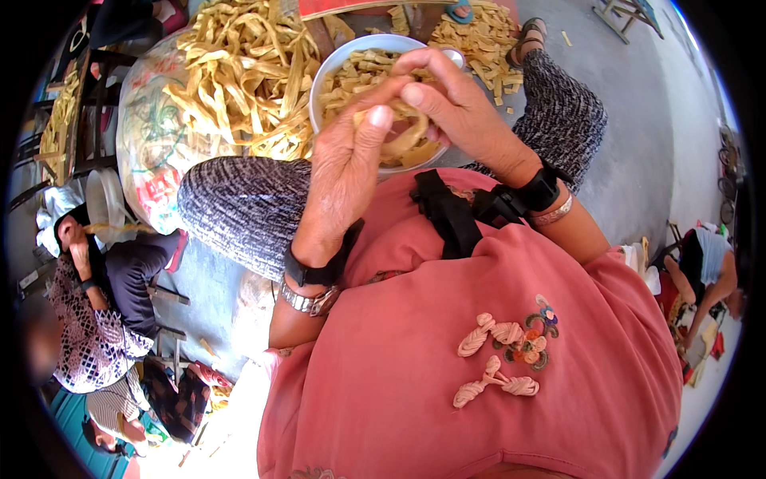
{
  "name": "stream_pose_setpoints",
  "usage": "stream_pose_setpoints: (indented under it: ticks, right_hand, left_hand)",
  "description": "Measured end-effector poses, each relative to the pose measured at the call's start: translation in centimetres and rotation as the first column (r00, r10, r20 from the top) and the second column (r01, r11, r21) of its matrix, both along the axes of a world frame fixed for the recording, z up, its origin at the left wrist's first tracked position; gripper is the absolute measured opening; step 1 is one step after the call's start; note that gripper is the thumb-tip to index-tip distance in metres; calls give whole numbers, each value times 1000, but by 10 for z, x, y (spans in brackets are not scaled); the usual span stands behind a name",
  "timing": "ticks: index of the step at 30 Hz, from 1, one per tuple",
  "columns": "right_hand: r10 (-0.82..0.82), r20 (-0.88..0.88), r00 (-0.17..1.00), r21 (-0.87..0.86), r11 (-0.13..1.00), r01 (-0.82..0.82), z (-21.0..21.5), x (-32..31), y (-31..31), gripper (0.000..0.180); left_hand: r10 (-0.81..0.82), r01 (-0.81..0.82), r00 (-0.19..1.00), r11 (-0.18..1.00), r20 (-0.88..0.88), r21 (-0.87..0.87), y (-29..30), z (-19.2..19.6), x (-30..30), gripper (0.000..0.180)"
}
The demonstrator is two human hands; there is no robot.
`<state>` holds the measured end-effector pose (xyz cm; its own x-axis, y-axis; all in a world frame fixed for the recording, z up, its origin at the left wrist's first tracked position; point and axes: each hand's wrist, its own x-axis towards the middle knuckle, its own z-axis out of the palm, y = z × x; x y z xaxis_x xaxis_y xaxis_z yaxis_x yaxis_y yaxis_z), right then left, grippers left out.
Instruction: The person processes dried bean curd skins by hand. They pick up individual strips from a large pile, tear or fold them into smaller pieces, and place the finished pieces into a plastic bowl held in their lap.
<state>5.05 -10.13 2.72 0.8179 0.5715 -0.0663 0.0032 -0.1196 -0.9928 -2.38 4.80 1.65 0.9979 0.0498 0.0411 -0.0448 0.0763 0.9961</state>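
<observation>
left hand (pixel 345 172), right hand (pixel 471 110) curled above bowl (pixel 379 41)

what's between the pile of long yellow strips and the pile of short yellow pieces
In the head view, the white bowl, with pieces in it, sits between the long strips and the short pieces.

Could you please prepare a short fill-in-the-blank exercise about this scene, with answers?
The left hand and right hand meet at a curled yellow strip, ____ (above/beside) the white bowl.
The heap of long strips lies on the bowl's ____ side.
The pile of short flat pieces lies near the wearer's ____ sandal.
The pink blouse bears ____ pale knotted fasteners.

Missing words: above; left; right; two.
</observation>
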Motion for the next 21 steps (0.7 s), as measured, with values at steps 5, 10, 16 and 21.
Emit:
stream_pose_setpoints:
  ticks: [5,10,16,21]
  right_hand:
    - [69,360,930,14,997,-80,-17,16,-10,35]
    - [16,77,997,-95,995,-8,-3,18,-29,41]
    - [12,123,992,-149,989,7,-15,30,-55,37]
    - [24,111,994,-78,997,-15,-26,37,-46,27]
  left_hand:
    - [-181,89,967,900,-178,-427,-2,3,4,53]
    - [-307,191,951,673,-34,-714,11,-1,20,58]
    - [-201,66,975,670,-96,-739,20,3,26,53]
    - [-94,-71,976,718,-197,-692,17,9,33,56]
